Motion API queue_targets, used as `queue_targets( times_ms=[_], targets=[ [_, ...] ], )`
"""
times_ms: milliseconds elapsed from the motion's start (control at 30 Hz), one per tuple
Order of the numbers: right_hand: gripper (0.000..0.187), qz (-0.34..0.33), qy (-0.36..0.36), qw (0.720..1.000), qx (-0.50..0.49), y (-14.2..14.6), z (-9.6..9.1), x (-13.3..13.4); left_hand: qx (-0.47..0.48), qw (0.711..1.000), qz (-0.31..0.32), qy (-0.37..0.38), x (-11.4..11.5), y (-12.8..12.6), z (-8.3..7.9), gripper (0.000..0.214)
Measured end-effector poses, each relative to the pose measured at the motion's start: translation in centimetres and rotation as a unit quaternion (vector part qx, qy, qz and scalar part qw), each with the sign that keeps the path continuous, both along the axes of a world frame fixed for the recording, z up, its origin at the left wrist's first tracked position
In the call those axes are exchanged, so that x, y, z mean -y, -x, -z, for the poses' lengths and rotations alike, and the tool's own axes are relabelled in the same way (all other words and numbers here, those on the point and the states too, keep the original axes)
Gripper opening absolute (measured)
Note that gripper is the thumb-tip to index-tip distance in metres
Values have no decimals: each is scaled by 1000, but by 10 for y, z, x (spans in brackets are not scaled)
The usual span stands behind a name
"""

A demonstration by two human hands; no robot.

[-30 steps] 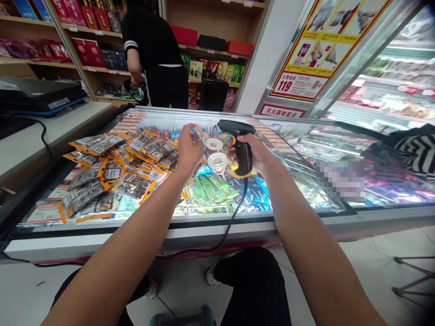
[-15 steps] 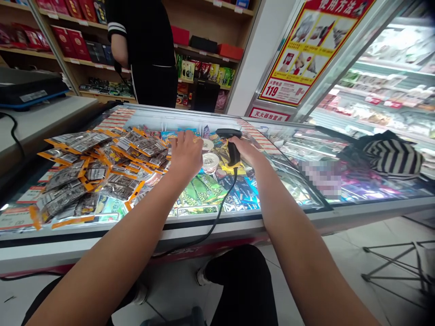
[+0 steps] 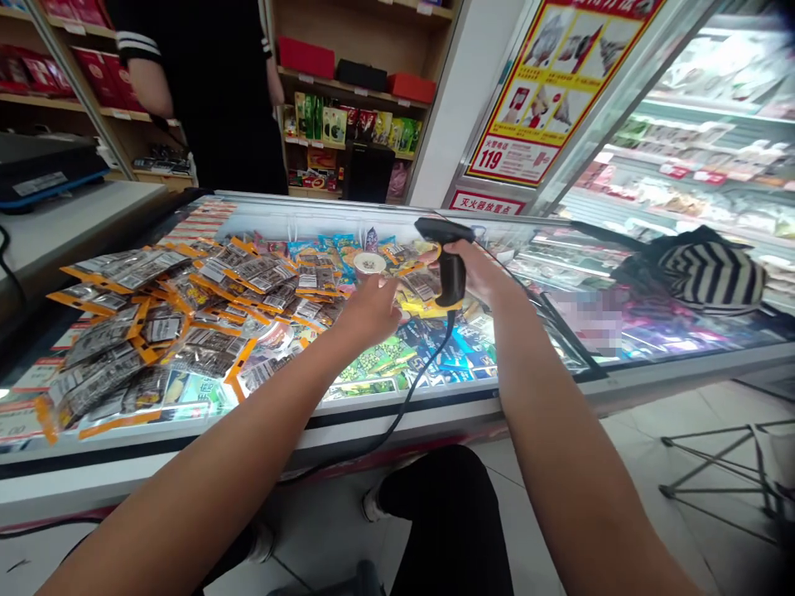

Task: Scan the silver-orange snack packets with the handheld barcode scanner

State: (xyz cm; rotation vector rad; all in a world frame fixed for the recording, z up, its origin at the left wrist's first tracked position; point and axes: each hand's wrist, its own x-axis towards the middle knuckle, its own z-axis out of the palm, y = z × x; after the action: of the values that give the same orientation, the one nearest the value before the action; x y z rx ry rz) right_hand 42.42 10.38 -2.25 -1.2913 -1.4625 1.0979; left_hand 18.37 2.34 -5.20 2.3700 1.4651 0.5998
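My right hand (image 3: 475, 261) is wrapped round the grip of a black barcode scanner (image 3: 452, 277), its head tilted up over the freezer's glass top. From the grip a black cable hangs down over the front edge. Under the scanner lies a packet with an orange edge (image 3: 421, 283), partly covered by my fingers. My left hand (image 3: 373, 313) hovers left of it, thumb and fingers slightly apart, with nothing visible in them. Just beyond that hand a round white-lidded tub (image 3: 368, 263) shows. To the left spreads a pile of clear snack packets with orange edges (image 3: 211, 348).
The chest freezer (image 3: 248, 418) holds green and blue bags beneath its glass. A striped cloth item (image 3: 714, 273) lies at its right end. A person in black (image 3: 217, 91) stands behind by the shelves. A scale (image 3: 53, 170) sits at the left; a folding stool frame (image 3: 714, 463) is at right.
My left hand has moved right and nearer me, away from the pile's right edge. The scanner in my right hand has shifted right and risen slightly. The person behind has turned.
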Motion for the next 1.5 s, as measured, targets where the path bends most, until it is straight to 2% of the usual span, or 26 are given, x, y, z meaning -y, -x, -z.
queue_targets(
  times_ms=[67,167,200,267,333,433,533,633,733,833,967,1033,1100,1200,1333,1500],
  targets=[
    [26,38,-2,997,-72,-14,-6,-9,47,995,-49,77,-6,-16,-7,58],
    [23,124,6,981,-147,-38,-7,-25,28,980,-114,162,-28,-43,-22,76],
    [22,143,12,976,-165,-46,-4,-30,11,976,-127,179,-38,-51,-26,80],
    [20,162,30,969,-186,-58,5,-36,-20,977,-129,167,-61,-64,-30,85],
    [22,154,53,969,-184,-66,16,-40,-35,982,-127,136,-86,-73,-25,86],
    [27,120,67,979,-153,-67,30,-44,-45,986,-112,113,-118,-81,-10,88],
    [27,89,72,987,-115,-62,35,-47,-80,987,-90,102,-132,-88,5,88],
    [25,55,90,991,-86,-59,35,-47,-103,988,-88,75,-125,-92,13,79],
    [22,2,114,992,-56,-59,31,-41,-101,992,-67,38,-103,-91,13,73],
    [15,-40,117,992,-23,-56,24,-25,-122,990,-67,5,-69,-90,8,67],
    [9,-87,128,988,8,-48,10,2,-186,977,-101,-18,-14,-88,-2,60],
    [10,-93,138,986,2,-46,4,12,-195,975,-102,-19,9,-83,-6,57],
    [13,-79,124,989,-27,-46,0,16,-166,980,-109,-18,22,-73,-9,58],
    [18,-30,79,992,-88,-47,-3,14,-94,985,-143,16,19,-55,-13,65],
    [31,-7,66,984,-165,-44,-5,10,-70,980,-162,93,-7,-47,-14,72],
    [38,-38,78,984,-156,-34,-10,16,-92,984,-131,73,-31,-63,-12,49]
  ],
)
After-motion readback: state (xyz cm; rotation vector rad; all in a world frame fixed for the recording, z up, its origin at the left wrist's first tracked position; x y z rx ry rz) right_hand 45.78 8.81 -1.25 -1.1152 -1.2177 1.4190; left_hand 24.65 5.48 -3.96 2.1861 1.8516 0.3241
